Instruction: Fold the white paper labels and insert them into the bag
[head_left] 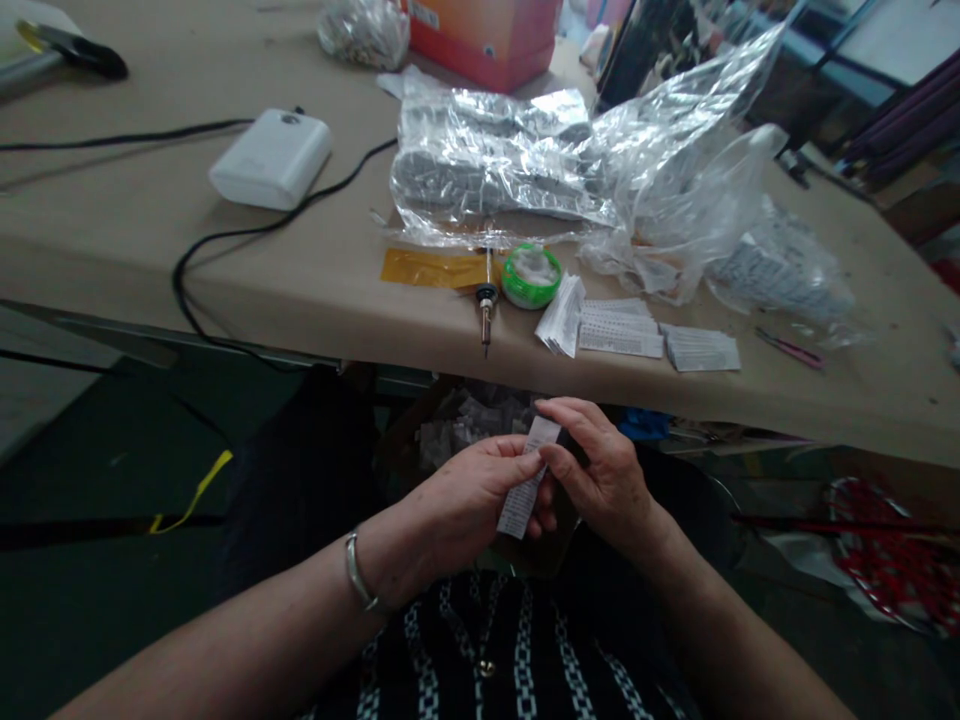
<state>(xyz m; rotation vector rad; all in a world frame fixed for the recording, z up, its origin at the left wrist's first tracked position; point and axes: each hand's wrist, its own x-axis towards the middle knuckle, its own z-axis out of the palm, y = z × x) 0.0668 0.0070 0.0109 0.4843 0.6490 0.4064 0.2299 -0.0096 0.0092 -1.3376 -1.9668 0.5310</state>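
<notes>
My left hand point(480, 485) pinches a narrow white printed label point(525, 490) between thumb and fingers, above my lap. The label is tilted, its top leaning right. My right hand point(600, 465) is closed around its upper right edge, thumb and forefinger at the strip. Beyond my hands, near the table's front edge, lie a fanned stack of similar labels point(619, 328), a smaller stack point(701, 348) and a folded bundle point(561, 318). Below the table edge, partly behind my hands, is a heap of small clear and greyish pieces point(476, 420), too blurred to name.
On the brown table point(112, 235) are a green tape roll point(531, 276), a pen-like metal tool point(487, 300), amber film point(431, 268), pink tweezers point(791, 348), clear plastic bags point(510, 165), a white box-shaped device point(271, 160), a black cable point(180, 275) and a red-orange box point(487, 40).
</notes>
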